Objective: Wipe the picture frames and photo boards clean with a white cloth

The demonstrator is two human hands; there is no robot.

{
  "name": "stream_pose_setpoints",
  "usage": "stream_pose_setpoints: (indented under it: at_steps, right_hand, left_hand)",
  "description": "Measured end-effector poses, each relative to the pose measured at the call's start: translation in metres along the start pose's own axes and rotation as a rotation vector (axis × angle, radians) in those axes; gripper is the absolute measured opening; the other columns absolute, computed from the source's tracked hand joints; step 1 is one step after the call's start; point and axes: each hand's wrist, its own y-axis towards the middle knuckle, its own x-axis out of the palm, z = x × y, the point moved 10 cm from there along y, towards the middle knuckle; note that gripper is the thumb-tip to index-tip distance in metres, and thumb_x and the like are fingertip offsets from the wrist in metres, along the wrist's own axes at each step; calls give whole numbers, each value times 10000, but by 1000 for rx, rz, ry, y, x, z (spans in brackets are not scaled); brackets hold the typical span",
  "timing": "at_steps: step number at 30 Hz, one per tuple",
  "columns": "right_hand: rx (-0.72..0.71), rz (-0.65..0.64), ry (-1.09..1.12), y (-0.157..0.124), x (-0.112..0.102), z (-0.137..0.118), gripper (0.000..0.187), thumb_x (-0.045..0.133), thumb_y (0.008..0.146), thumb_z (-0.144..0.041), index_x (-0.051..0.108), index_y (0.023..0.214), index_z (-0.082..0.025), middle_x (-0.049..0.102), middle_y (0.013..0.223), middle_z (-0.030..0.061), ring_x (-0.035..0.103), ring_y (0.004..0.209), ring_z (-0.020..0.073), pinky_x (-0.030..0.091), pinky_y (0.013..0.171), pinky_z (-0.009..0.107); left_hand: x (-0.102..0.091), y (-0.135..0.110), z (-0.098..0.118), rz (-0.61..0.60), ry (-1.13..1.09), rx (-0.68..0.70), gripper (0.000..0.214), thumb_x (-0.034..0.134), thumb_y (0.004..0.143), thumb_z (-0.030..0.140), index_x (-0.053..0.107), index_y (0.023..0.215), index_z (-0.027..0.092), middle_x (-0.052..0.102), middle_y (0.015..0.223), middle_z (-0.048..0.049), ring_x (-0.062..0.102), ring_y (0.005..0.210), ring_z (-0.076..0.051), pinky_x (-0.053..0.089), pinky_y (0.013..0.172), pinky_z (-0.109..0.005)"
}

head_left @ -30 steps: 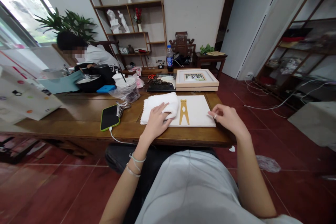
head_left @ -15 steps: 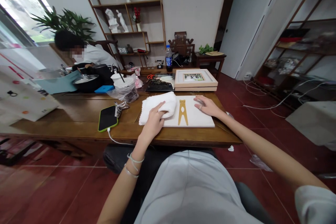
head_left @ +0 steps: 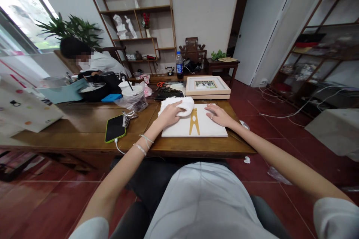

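Note:
A white board (head_left: 209,130) lies flat on the wooden table (head_left: 84,134) in front of me, with a gold stand-shaped piece (head_left: 194,121) on its middle. My left hand (head_left: 169,113) presses a bunched white cloth (head_left: 183,104) against the board's far left corner, fingers curled over it. Flat on the board's far right part rests my right hand (head_left: 218,114), fingers stretched out, a ring on one finger.
Two stacked picture frames (head_left: 207,86) lie just beyond the board. A green-cased phone (head_left: 114,128) with a cable, a crumpled foil piece (head_left: 127,117), a lidded cup in a plastic bag (head_left: 133,96) and a water bottle (head_left: 179,65) are on the table. Another person (head_left: 89,59) sits at far left.
My left hand has pushed the cloth from the board's left side up to its far left corner, bunching it. My right hand moved from the near right edge onto the board.

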Motion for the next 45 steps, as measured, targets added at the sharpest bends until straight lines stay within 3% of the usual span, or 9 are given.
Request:
stream_pose_setpoints:
  at_steps: [4, 9, 13, 16, 22, 31, 35, 40, 45]
  right_hand:
    - [-10, -1, -7, 0, 0, -1, 378, 452, 869, -308, 561, 1204, -170, 504, 1337, 119, 398, 1291, 250, 301, 1074, 445]
    - [-24, -27, -15, 1, 4, -1, 417, 471, 868, -367, 540, 1237, -184, 476, 1366, 111, 352, 1320, 265, 264, 1093, 465]
    - [-17, -66, -13, 1, 9, 1, 481, 461, 873, -429, 512, 1278, -173, 422, 1412, 118, 286, 1357, 279, 220, 1115, 468]
    - [-8, -106, 10, 2, 13, 4, 545, 458, 867, -486, 481, 1311, -171, 346, 1461, 119, 209, 1387, 286, 187, 1126, 470]
    - [-1, -128, 25, 2, 15, 4, 609, 459, 852, -542, 466, 1325, -158, 295, 1480, 139, 199, 1389, 288, 171, 1129, 468]
    - [-2, -98, 26, 1, 12, 2, 591, 464, 852, -527, 489, 1307, -152, 335, 1464, 133, 254, 1373, 274, 204, 1125, 446]
    - [-5, -76, 51, 2, 12, 5, 580, 486, 839, -524, 506, 1292, -162, 354, 1456, 121, 263, 1369, 279, 210, 1125, 450]
    - [-14, -65, 54, 2, 12, 6, 566, 497, 838, -507, 514, 1284, -160, 358, 1453, 121, 270, 1367, 276, 218, 1124, 444]
    - [-22, -37, 28, 2, 6, -1, 519, 520, 837, -457, 547, 1247, -141, 405, 1420, 143, 323, 1342, 281, 258, 1105, 457]
  left_hand:
    - [12, 6, 3, -44, 74, 45, 359, 513, 715, 134, 658, 1042, 164, 516, 1293, -123, 431, 1227, -291, 352, 1013, -428]
    - [19, 13, 4, -100, 106, 60, 305, 516, 722, 139, 657, 990, 173, 381, 1428, -89, 417, 1197, -329, 333, 981, -492]
    - [23, 14, -3, -70, 124, -1, 369, 500, 752, 167, 615, 1099, 215, 314, 1472, -48, 316, 1261, -380, 244, 992, -616]
    - [31, 13, -3, -104, 131, 17, 435, 486, 755, 152, 574, 1175, 221, 272, 1491, -41, 230, 1326, -380, 213, 1021, -617]
    - [30, 9, 5, -168, 145, 44, 402, 434, 797, 116, 582, 1168, 160, 525, 1289, -124, 375, 1276, -322, 309, 1031, -509]
    - [-19, -70, 78, -321, 42, 99, 424, 464, 763, 36, 616, 1117, 213, 544, 1268, -81, 411, 1269, -263, 371, 1025, -404]
    - [-31, -90, 89, -403, -31, 83, 365, 450, 813, 60, 614, 1109, 199, 581, 1232, -76, 363, 1309, -238, 359, 1036, -366]
    - [-11, -57, 63, -407, -10, 66, 308, 428, 853, 113, 617, 1083, 194, 550, 1274, -71, 366, 1303, -251, 351, 1033, -387]
    - [21, -4, 20, -287, 77, 7, 386, 459, 870, 205, 511, 1251, 225, 207, 1511, -80, 220, 1366, -306, 267, 1059, -505]
